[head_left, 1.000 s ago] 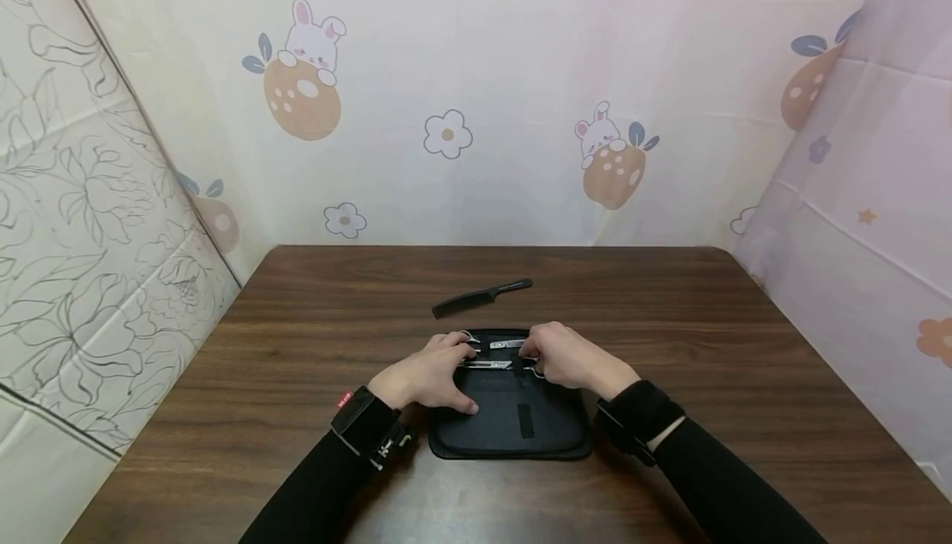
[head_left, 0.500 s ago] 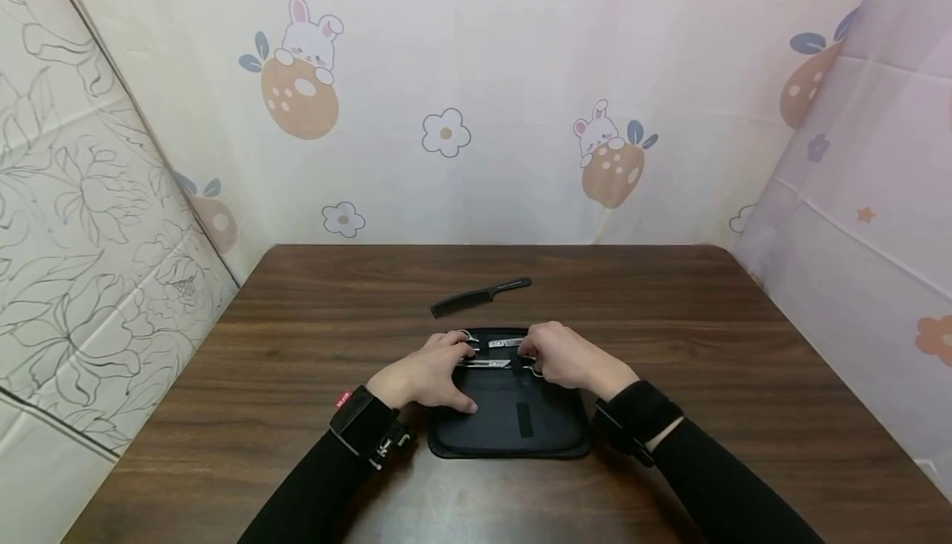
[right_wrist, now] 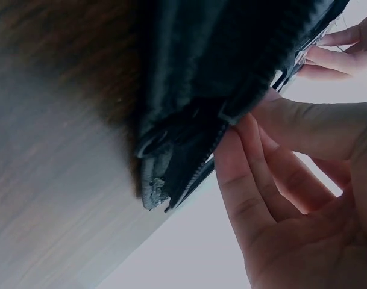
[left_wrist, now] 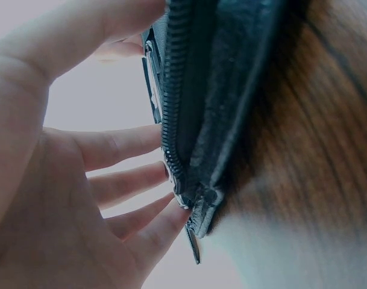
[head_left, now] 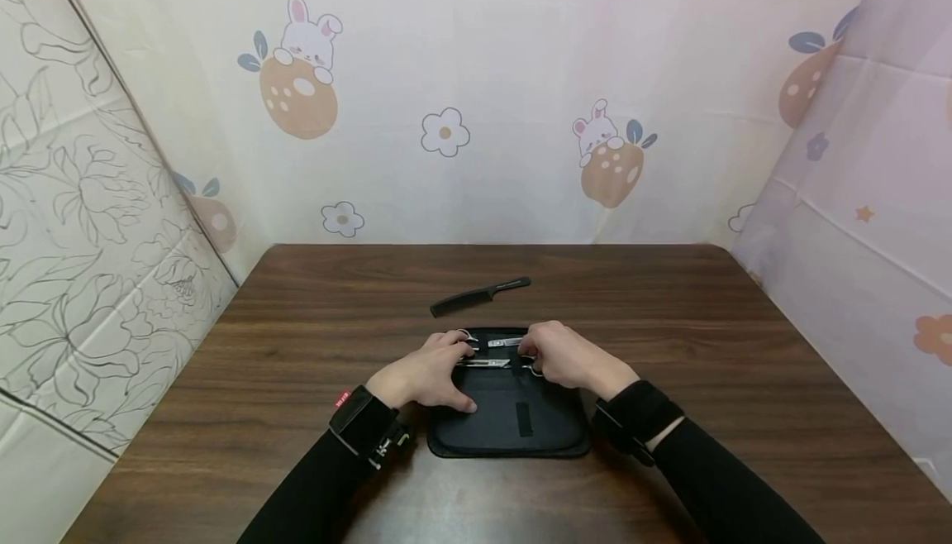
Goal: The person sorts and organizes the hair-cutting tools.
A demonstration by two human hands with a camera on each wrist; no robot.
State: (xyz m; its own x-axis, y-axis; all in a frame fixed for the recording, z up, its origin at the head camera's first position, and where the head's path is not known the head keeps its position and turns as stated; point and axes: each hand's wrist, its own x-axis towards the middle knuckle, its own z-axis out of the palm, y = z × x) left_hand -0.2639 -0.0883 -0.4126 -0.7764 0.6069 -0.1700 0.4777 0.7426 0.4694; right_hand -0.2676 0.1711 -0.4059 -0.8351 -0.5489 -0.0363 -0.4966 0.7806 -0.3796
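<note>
Left hand (head_left: 430,374) rests spread on the black case (head_left: 476,435); right hand (head_left: 571,359) bunches far right (hold hidden); a loose strap (head_left: 518,368) could let the scissors (head_left: 488,363) slip.

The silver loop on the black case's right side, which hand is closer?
Right. The right hand is just beside the silver loop; the left hand is over at the black case's left side.
</note>
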